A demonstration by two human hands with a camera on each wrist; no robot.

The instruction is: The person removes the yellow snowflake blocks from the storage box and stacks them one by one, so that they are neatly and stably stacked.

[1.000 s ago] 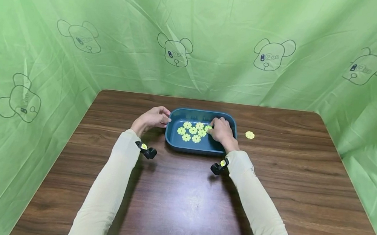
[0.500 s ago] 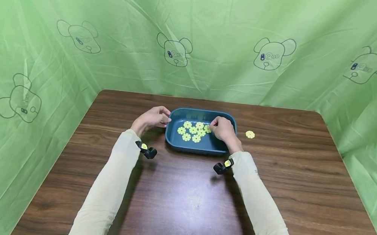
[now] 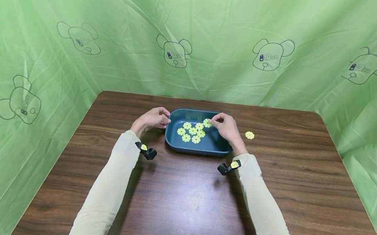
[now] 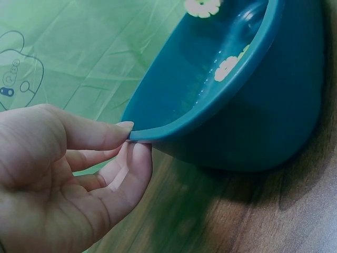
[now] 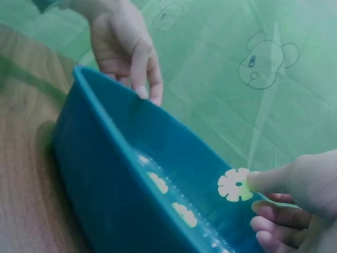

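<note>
A blue rectangular basin point(image 3: 172, 144) stands on the table with several flat yellow flower-shaped pieces point(image 3: 196, 139) lying on its floor. The left hand point(image 3: 152, 118) pinches the basin's left rim between thumb and fingers, plain in the left wrist view. Over the basin's right part, the right hand point(image 3: 226, 127) holds one yellow flower-shaped piece point(image 5: 235, 184) between thumb and fingertips, raised above the floor of the basin. In the right wrist view this piece shows notched petals and a small hole in its middle.
Another yellow flower-shaped piece point(image 3: 249, 135) lies on the brown wooden table point(image 3: 287, 153), right of the basin. Green cloth point(image 3: 212, 78) with bear-head drawings hangs behind and at both sides of the table. Each wrist wears a black camera mount.
The right hand has lifted a yellow flower-shaped piece off the basin floor and moved slightly up and right with it. The left hand has stayed at the rim.
</note>
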